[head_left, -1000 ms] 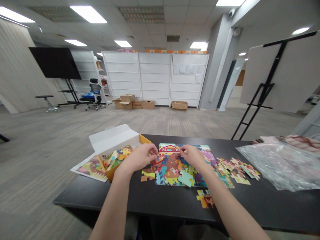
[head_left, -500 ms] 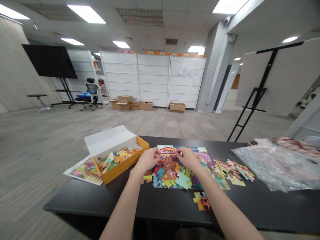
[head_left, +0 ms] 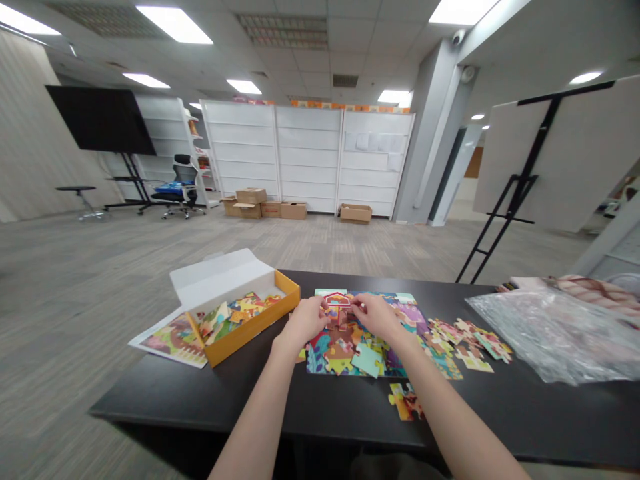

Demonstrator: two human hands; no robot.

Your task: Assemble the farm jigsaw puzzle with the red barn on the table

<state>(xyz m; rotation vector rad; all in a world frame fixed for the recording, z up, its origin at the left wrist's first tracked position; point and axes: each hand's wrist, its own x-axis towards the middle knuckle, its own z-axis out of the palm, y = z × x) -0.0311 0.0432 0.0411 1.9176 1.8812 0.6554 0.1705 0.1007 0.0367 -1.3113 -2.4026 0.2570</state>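
My left hand (head_left: 306, 321) is closed, its thumb and fingertips pinching the left side of a puzzle piece with a red-outlined house shape (head_left: 338, 299). From the right, my right hand (head_left: 376, 313) pinches near the same piece's other edge. Both hands are over the upper left part of a colourful puzzle board (head_left: 314, 363). Loose pieces lie heaped on the board, among them a pale green puzzle piece (head_left: 367, 361). My fingers partly cover where they meet the piece.
An open yellow box (head_left: 255, 328) of pieces stands at left on a printed sheet (head_left: 170, 343). More puzzle pieces (head_left: 473, 340) lie right of the board, and a few (head_left: 403, 401) near the front edge. A clear plastic bag (head_left: 555, 333) lies on the black table (head_left: 200, 403) at right.
My left hand has shifted slightly to the right, closer to my right hand, and covers more of the house piece's left side. My right hand has hardly moved.
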